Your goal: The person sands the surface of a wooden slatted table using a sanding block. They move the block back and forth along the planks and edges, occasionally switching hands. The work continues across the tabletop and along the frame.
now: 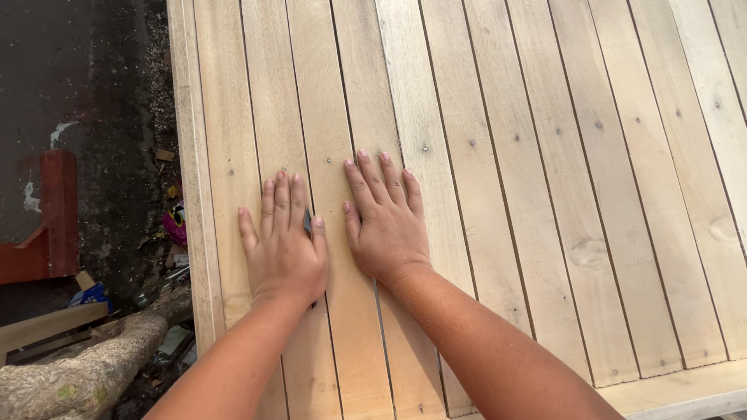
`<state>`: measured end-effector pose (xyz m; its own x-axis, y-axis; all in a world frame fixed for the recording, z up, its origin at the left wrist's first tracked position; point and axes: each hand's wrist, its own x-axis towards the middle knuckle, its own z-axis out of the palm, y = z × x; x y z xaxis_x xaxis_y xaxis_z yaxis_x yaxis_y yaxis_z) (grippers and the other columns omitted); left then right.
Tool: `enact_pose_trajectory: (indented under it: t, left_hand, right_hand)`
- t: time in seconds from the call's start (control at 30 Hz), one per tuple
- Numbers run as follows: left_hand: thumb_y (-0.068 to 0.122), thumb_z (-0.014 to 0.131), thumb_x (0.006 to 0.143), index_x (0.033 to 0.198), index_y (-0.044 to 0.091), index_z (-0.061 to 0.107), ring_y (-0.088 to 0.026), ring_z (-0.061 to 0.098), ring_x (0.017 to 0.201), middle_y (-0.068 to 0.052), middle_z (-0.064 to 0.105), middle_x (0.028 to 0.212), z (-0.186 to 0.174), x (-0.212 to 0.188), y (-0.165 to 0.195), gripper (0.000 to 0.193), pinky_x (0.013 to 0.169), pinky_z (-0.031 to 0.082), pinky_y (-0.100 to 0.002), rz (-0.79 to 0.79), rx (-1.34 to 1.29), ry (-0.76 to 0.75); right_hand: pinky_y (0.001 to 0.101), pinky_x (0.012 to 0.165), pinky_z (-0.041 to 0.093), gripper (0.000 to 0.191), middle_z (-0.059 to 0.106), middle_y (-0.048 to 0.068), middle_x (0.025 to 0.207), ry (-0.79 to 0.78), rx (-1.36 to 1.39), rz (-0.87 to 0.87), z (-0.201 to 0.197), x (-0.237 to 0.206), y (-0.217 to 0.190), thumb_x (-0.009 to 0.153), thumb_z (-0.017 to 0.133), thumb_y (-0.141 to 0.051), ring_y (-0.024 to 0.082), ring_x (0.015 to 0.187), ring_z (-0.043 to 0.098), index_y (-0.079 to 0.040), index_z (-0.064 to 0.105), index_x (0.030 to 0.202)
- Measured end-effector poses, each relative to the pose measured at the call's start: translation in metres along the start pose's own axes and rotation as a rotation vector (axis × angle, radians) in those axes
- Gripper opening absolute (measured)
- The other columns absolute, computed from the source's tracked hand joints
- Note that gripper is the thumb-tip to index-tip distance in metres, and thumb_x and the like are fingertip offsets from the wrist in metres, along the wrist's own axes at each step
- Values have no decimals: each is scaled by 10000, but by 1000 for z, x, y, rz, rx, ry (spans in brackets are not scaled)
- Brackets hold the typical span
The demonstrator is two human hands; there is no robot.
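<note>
Item 1, your left hand (282,247): laid flat, palm down, fingers straight and close together, pressing on the slatted wooden panel (498,155). A small dark piece (307,223) shows at the edge of your index finger, between your two hands; most of it is hidden under the palm, so what it is cannot be told, nor whether you grip it or merely press it down.

Item 2, your right hand (385,222): flat, palm down, fingers slightly spread, nothing grasped. It rests just beside the left hand, thumb toward the dark piece, over the gap between two slats.

Item 3, the slatted wooden panel: pale unfinished boards running away from you, narrow gaps between them, small nail heads in rows across the slats, and a knot (587,253) to your right. A frame rail (685,385) closes the slat ends at the near right; another rail runs down the left edge. Both your hands sit on the left part of it.

Item 4, beyond the left edge: dark ground (101,93) with scattered litter, a rough log (85,373) at lower left, a loose wooden plank (47,325) above it, and a reddish-brown wooden piece (47,225) farther left.
</note>
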<state>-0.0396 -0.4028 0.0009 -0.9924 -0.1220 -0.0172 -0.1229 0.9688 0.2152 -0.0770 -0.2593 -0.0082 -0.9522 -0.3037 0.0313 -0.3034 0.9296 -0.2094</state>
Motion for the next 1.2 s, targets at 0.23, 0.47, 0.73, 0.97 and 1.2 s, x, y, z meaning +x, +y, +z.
enact_pose_trajectory:
  t: [0.23, 0.47, 0.73, 0.97, 1.2]
  left_hand:
    - [362, 247, 1050, 1646, 228, 101, -120, 41, 1570, 47, 74, 1722, -18, 137, 6, 628, 1267, -41, -468, -165, -8, -26]
    - [409, 306, 1035, 1639, 195, 134, -142, 65, 1568, 6, 114, 1716, -13, 7, 3, 663, 1258, -11, -490, 61, -6, 7]
    - [421, 321, 998, 1612, 193, 190, -168, 113, 1541, -3, 164, 1674, 21, -128, -21, 668, 1224, 3, -542, 298, 11, 11]
    - [408, 279, 1031, 1639, 223, 111, -156, 43, 1567, 14, 78, 1714, -21, 82, 3, 657, 1245, -46, -486, -77, 0, -83]
    - [395, 207, 1071, 1655, 238, 58, -115, 16, 1580, 52, 45, 1733, -14, 134, 4, 624, 1280, -46, -459, -162, 35, -36]
  right_hand:
    - [467, 1253, 46, 596, 270, 11, 1677, 31, 0, -16, 0, 0, 1, 1032, 346, -369, 234, 1556, 158, -214, 299, 1605]
    - [465, 1260, 40, 597, 261, 4, 1681, 9, 10, 7, 0, 1, 0, 1036, 344, -377, 229, 1563, 153, -217, 295, 1608]
    - [459, 1258, 27, 600, 232, -6, 1683, 2, -39, -1, 2, 2, 0, 1034, 310, -383, 213, 1559, 123, -229, 258, 1611]
    - [463, 1251, 31, 602, 250, 9, 1676, 1, -25, -8, 1, -1, 1, 1033, 318, -389, 224, 1551, 146, -223, 272, 1610]
    - [458, 1267, 31, 588, 256, 16, 1694, -6, 3, 1, -2, 0, 2, 1052, 335, -380, 228, 1571, 152, -217, 298, 1616]
